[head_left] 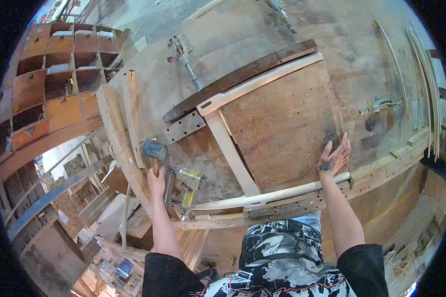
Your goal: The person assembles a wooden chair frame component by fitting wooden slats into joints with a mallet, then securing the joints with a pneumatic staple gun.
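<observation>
Bench [213,37] carries a wooden frame: upper rail [267,81], lower rail [282,192], crosspiece [235,161] between them, brown board [277,128] beside the crosspiece. Dark bar [243,74] along the upper rail's outer side.

Left hand [156,183] closed round the handle of the mallet [154,149], left of the frame, near the yellow clamp [192,178]. Right hand [336,156] open, fingers spread on the board's near right part, wrist over the lower rail; holds nothing.

Handling, my judgement: seat rails square against their stops before any blow. Light, even taps, mallet face flat to the wood, working both ends of a joint in turn. Bare pale edges would dent under a hard or tilted strike. Steadying hand well away from the struck spot; watch the clamp beside the mallet.

Containers: shelf unit [45,74], far left, open compartments, some with orange fronts. Pale flat items in several upper ones, contents too blurred to name. Small yellow thing [71,81] in a middle one.
</observation>
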Action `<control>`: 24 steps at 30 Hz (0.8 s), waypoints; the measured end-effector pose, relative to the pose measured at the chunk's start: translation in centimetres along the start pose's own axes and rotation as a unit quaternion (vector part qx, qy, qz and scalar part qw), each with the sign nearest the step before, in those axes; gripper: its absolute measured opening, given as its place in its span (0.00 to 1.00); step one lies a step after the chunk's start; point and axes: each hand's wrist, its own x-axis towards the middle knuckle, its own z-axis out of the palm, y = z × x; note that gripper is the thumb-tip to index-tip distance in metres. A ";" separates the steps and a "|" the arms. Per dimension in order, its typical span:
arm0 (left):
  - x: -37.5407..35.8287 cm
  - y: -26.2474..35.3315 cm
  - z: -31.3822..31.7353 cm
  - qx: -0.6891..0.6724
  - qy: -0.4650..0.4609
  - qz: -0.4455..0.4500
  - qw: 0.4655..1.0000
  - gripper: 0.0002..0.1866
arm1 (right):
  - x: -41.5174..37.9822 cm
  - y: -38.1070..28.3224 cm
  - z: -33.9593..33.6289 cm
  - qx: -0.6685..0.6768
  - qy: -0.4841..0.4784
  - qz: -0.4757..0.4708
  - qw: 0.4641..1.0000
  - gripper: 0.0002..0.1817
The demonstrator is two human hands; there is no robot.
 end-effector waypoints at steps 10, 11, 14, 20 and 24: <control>-0.1 4.6 -6.8 -0.022 0.060 0.092 0.994 0.17 | 0.0 0.8 -0.7 0.038 -0.001 0.000 0.999 0.40; 0.7 5.6 -6.9 -0.042 0.090 0.138 0.985 0.17 | 0.4 0.8 -0.7 0.050 0.004 -0.002 0.999 0.40; -4.7 19.7 -10.1 -0.117 0.090 0.192 0.970 0.19 | 0.5 1.1 -0.9 0.059 0.004 0.004 0.998 0.41; -12.6 46.1 -11.3 0.121 -0.076 0.408 0.902 0.21 | 0.6 1.9 -1.1 0.119 -0.012 0.036 0.992 0.42; -18.7 62.1 -9.9 0.146 -0.070 0.587 0.794 0.21 | 0.9 2.5 -1.5 0.160 -0.020 0.052 0.986 0.41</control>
